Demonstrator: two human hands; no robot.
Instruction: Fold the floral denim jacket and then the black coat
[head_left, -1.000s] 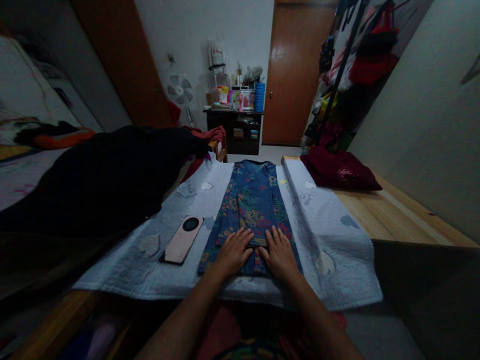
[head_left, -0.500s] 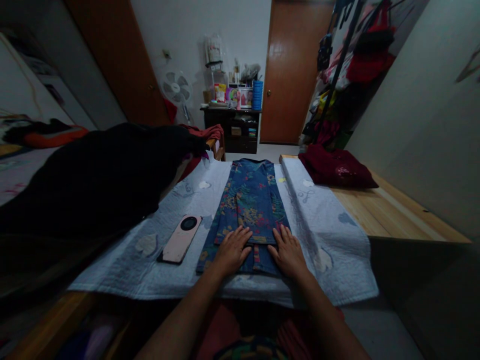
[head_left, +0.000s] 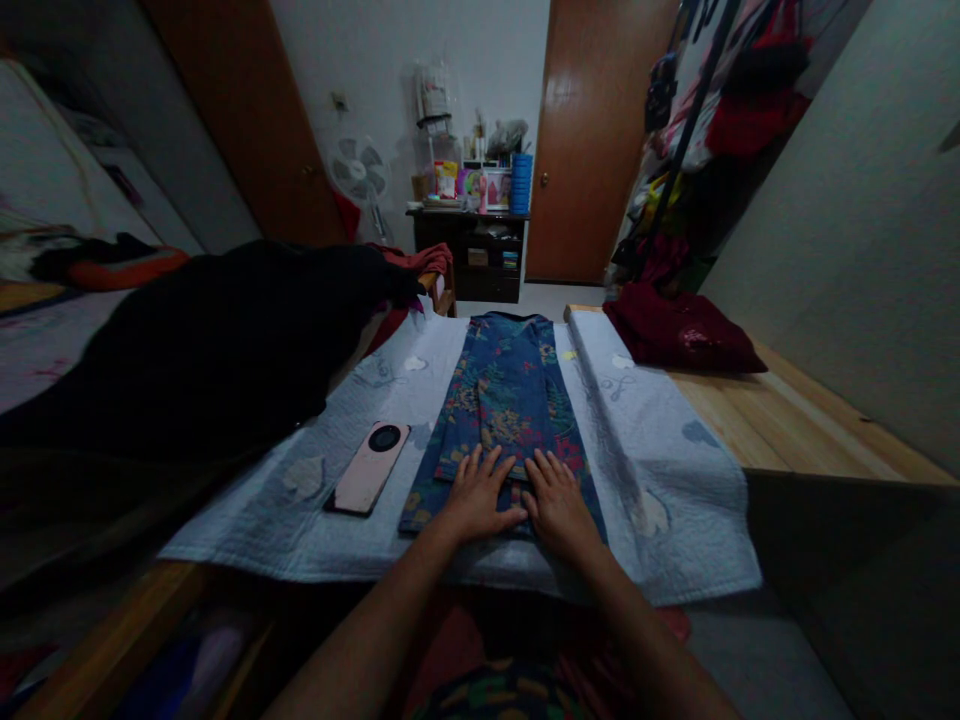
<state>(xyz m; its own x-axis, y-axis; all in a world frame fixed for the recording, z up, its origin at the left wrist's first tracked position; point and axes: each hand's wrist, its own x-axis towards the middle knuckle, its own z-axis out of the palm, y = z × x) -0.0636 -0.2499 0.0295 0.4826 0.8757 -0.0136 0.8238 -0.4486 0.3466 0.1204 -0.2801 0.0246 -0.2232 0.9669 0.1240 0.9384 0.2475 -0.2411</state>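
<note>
**Folded floral garment (head_left: 514, 395) lies mid-surface, from the far edge nearly to the near one**

The garment lies flat lengthwise on the cloth-covered surface (head_left: 694, 475), its narrower end at the far edge, its wider end just short of the near edge. The left hand (head_left: 480, 497) and the right hand (head_left: 557, 503) rest palm down on that near end. Each grip is released: fingers spread and nearly straight, thumbs turned inward and almost meeting.

To the left, a strip of pale cloth separates the garment from a pink phone (head_left: 367, 475), which lies at a slant, back up, nearer the near left corner than the far one. Beyond it, a dark heap of fabric (head_left: 202, 350) covers the left edge. To the right, a broader stretch of cloth gives side room out to the right edge. A burgundy folded cloth (head_left: 682, 330) sits by the far right corner, partly over bare wooden boards (head_left: 787, 425).
</note>
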